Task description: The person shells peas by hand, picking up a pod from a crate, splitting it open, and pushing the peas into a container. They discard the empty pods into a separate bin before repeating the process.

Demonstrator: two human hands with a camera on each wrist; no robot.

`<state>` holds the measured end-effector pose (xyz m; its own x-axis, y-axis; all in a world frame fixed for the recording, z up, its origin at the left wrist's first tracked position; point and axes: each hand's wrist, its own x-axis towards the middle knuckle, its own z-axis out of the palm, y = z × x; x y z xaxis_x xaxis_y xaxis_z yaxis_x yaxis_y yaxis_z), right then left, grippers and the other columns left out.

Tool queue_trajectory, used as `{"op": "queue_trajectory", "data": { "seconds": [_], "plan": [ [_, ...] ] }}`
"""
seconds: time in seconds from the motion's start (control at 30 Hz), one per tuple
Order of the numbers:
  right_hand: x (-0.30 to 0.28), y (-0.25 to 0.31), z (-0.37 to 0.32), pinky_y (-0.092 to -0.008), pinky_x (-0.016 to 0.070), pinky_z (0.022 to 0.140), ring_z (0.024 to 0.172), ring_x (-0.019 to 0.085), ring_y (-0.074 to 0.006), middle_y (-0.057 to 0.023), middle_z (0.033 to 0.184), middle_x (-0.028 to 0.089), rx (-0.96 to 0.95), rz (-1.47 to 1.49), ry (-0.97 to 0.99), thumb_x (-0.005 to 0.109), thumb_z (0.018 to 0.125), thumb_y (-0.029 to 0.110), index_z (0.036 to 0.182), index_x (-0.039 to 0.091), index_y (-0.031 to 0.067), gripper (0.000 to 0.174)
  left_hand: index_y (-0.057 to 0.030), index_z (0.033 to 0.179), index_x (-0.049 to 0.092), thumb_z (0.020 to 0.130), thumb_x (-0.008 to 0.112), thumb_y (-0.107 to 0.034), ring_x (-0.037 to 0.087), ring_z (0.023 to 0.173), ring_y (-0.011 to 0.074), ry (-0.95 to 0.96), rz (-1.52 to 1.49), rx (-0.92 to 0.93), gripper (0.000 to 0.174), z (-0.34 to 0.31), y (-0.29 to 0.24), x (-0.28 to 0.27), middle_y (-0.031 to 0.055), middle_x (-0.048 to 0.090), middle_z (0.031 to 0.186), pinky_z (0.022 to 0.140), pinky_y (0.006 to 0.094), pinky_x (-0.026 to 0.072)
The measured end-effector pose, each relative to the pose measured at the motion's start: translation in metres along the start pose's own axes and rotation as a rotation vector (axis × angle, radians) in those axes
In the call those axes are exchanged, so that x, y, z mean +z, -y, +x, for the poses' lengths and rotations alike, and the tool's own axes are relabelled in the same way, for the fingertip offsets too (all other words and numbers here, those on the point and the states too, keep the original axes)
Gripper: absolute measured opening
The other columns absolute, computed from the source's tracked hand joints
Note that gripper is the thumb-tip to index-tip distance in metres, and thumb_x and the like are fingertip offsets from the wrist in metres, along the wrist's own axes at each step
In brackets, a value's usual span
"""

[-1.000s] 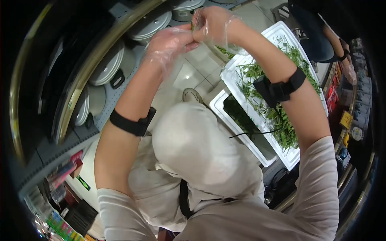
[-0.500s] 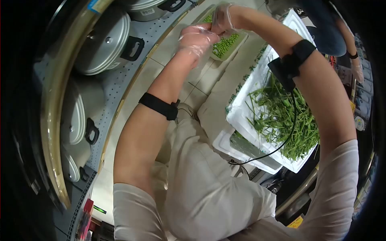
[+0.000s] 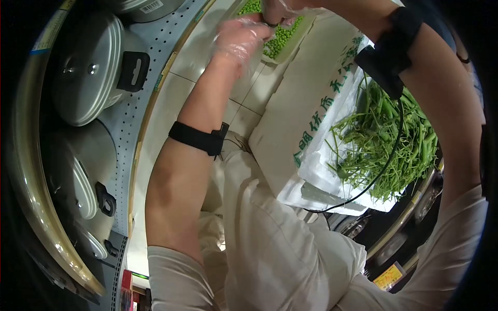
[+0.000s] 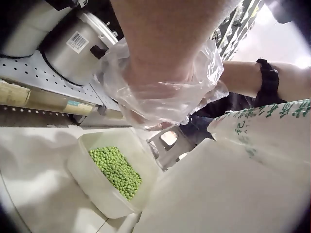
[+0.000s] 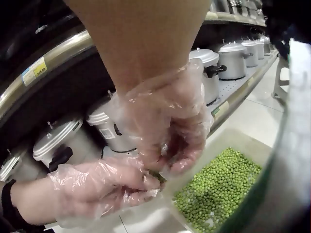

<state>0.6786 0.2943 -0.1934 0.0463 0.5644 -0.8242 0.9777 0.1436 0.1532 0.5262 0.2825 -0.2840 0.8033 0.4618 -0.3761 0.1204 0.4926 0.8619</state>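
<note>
Both hands wear clear plastic gloves and meet at the top of the head view. My left hand (image 3: 237,39) pinches a small green pea pod (image 5: 156,175) between thumb and fingers. My right hand (image 5: 167,124) has its fingers curled at the same pod, fingertips against the left thumb. Most of the pod is hidden by the fingers. Below and beside the hands stands a pale plastic tub (image 4: 90,182), with shelled green peas (image 5: 221,187) spread over its bottom.
A white foam box (image 3: 290,119) with green lettering stands to the right, bearing a heap of green pods and stems (image 3: 384,140). Pressure cookers (image 3: 91,67) line the shelf at left. A black cable (image 3: 386,166) hangs from the right wrist strap. A grey stool (image 4: 170,145) stands behind the tub.
The head view has shifted, bringing the pea tub and the foam box's lettered side into sight. Both hands stay together at the pod, now over the tub's edge in this view.
</note>
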Motion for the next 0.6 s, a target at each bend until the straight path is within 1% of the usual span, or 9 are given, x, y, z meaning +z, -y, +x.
{"op": "queue_trajectory", "data": {
  "seconds": [0.03, 0.1, 0.17, 0.2, 0.23, 0.3, 0.43, 0.53, 0.6],
  "plan": [
    [0.000, 0.000, 0.003, -0.0413, 0.0488, 0.082, 0.094, 0.063, -0.0321, -0.0167, 0.103, 0.068, -0.008, -0.027, 0.006, 0.059, 0.080, 0.041, 0.100, 0.072, 0.0074, 0.041, 0.0051, 0.115, 0.060, 0.077, 0.066, -0.006, 0.056, 0.088, 0.0128, 0.002, -0.002, 0.007, 0.040, 0.000, 0.000, 0.000, 0.0043, 0.064, 0.095, 0.084, 0.0262, 0.0418],
    [0.002, -0.002, 0.006, -0.0417, 0.0486, 0.083, 0.095, 0.063, -0.0326, -0.0169, 0.104, 0.068, -0.032, -0.088, 0.027, 0.058, 0.081, 0.037, 0.099, 0.072, 0.0071, 0.038, 0.0105, 0.127, 0.050, 0.077, 0.066, -0.005, 0.059, 0.093, 0.0153, -0.068, -0.047, -0.033, 0.055, -0.007, -0.004, 0.004, 0.0082, 0.063, 0.101, 0.088, 0.0279, 0.0443],
    [0.007, -0.009, 0.013, -0.0420, 0.0484, 0.084, 0.095, 0.063, -0.0331, -0.0172, 0.104, 0.068, -0.085, -0.166, 0.075, 0.058, 0.083, 0.034, 0.099, 0.072, 0.0068, 0.035, 0.0123, 0.131, 0.044, 0.077, 0.067, -0.004, 0.060, 0.095, 0.0164, -0.051, -0.076, -0.031, 0.061, -0.008, -0.004, 0.003, 0.0096, 0.063, 0.104, 0.090, 0.0285, 0.0449],
    [0.010, -0.016, 0.021, -0.0422, 0.0487, 0.084, 0.095, 0.063, -0.0333, -0.0170, 0.104, 0.068, -0.242, -0.340, 0.099, 0.058, 0.082, 0.027, 0.097, 0.073, 0.0068, 0.029, 0.0140, 0.135, 0.039, 0.077, 0.067, -0.004, 0.060, 0.096, 0.0175, -0.038, -0.104, -0.030, 0.067, -0.009, -0.004, 0.002, 0.0110, 0.062, 0.106, 0.091, 0.0290, 0.0456],
    [0.024, -0.031, 0.039, -0.0422, 0.0487, 0.084, 0.095, 0.063, -0.0333, -0.0170, 0.104, 0.068, -0.240, -0.342, 0.098, 0.058, 0.082, 0.027, 0.097, 0.073, 0.0068, 0.029, 0.0140, 0.135, 0.039, 0.077, 0.067, -0.004, 0.060, 0.096, 0.0175, -0.038, -0.104, -0.026, 0.067, -0.010, -0.004, 0.002, 0.0110, 0.062, 0.106, 0.091, 0.0290, 0.0456],
    [0.038, -0.046, 0.055, -0.0420, 0.0503, 0.082, 0.095, 0.064, -0.0323, -0.0161, 0.102, 0.069, 0.029, -0.281, -0.115, 0.062, 0.078, 0.022, 0.093, 0.074, 0.0073, 0.024, 0.0139, 0.135, 0.039, 0.076, 0.068, -0.004, 0.060, 0.095, 0.0176, -0.046, -0.060, -0.022, 0.068, -0.011, -0.006, 0.001, 0.0109, 0.062, 0.107, 0.091, 0.0296, 0.0458],
    [0.026, -0.045, 0.036, -0.0423, 0.0505, 0.081, 0.094, 0.065, -0.0311, -0.0147, 0.100, 0.069, 0.154, -0.300, -0.097, 0.064, 0.076, 0.021, 0.091, 0.074, 0.0083, 0.022, 0.0141, 0.136, 0.037, 0.076, 0.069, -0.004, 0.060, 0.093, 0.0166, -0.062, -0.092, 0.000, 0.071, -0.011, -0.003, -0.005, 0.0100, 0.062, 0.105, 0.092, 0.0290, 0.0451],
    [0.012, -0.036, 0.017, -0.0426, 0.0509, 0.079, 0.093, 0.066, -0.0307, -0.0135, 0.098, 0.070, 0.211, -0.194, -0.175, 0.066, 0.073, 0.020, 0.090, 0.075, 0.0086, 0.022, 0.0140, 0.137, 0.036, 0.076, 0.069, -0.005, 0.059, 0.090, 0.0147, -0.060, -0.108, -0.007, 0.072, -0.019, -0.007, -0.013, 0.0085, 0.062, 0.101, 0.092, 0.0281, 0.0442],
    [0.004, -0.035, 0.017, -0.0420, 0.0512, 0.078, 0.091, 0.066, -0.0300, -0.0129, 0.097, 0.070, 0.225, -0.333, -0.119, 0.067, 0.071, 0.020, 0.089, 0.075, 0.0085, 0.022, 0.0138, 0.137, 0.037, 0.076, 0.070, -0.006, 0.058, 0.088, 0.0130, -0.083, -0.064, -0.014, 0.071, -0.025, -0.008, -0.016, 0.0070, 0.063, 0.099, 0.091, 0.0272, 0.0436]
  ]
}}
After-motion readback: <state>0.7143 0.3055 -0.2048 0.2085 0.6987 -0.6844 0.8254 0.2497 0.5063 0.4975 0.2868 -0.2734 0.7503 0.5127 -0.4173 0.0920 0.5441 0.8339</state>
